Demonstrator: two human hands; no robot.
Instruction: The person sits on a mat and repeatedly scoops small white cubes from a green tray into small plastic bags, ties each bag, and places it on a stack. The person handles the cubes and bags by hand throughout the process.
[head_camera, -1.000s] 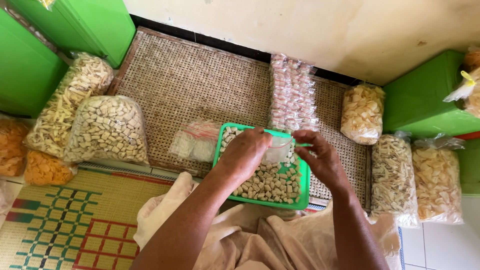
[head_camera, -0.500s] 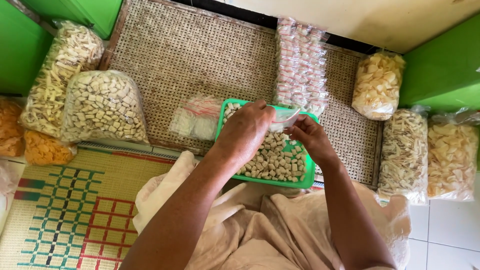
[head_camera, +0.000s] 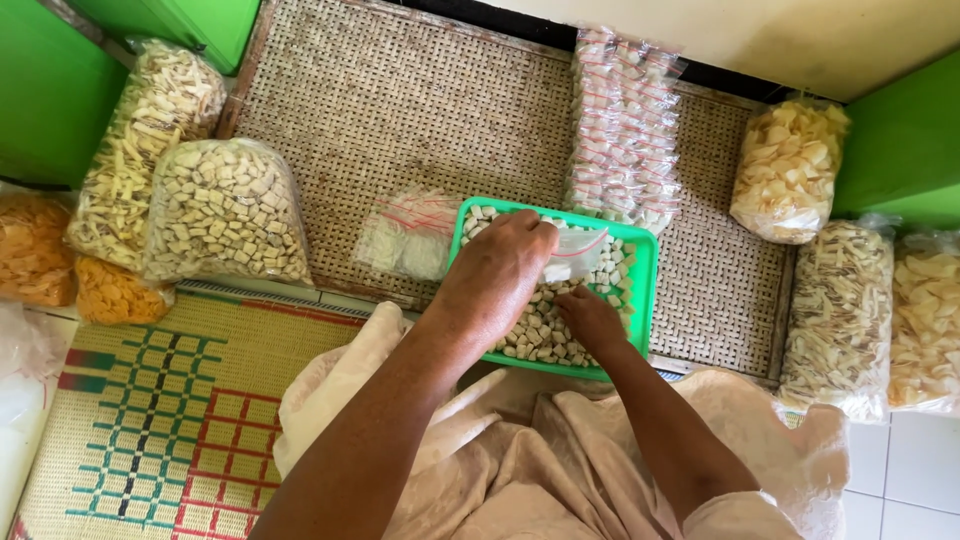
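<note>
A green plastic tray (head_camera: 646, 262) full of small pale square snack pieces (head_camera: 532, 335) sits in front of me on a woven mat. My left hand (head_camera: 495, 275) hovers over the tray and pinches a small clear zip bag (head_camera: 575, 255) with a red seal line, holding it open-side toward the pieces. My right hand (head_camera: 592, 318) reaches into the tray below the bag, fingers down among the pieces. A flat stack of empty small zip bags (head_camera: 405, 238) lies just left of the tray.
A pile of filled small packets (head_camera: 625, 125) lies behind the tray. Large clear bags of snacks stand at the left (head_camera: 225, 215) and at the right (head_camera: 835, 320). Green boxes (head_camera: 45, 90) flank the woven rattan mat (head_camera: 400, 110). Cloth covers my lap (head_camera: 520, 460).
The view has tilted down and nearer. My right hand has dropped from the bag's edge into the snack pieces, while my left hand keeps hold of the small bag.
</note>
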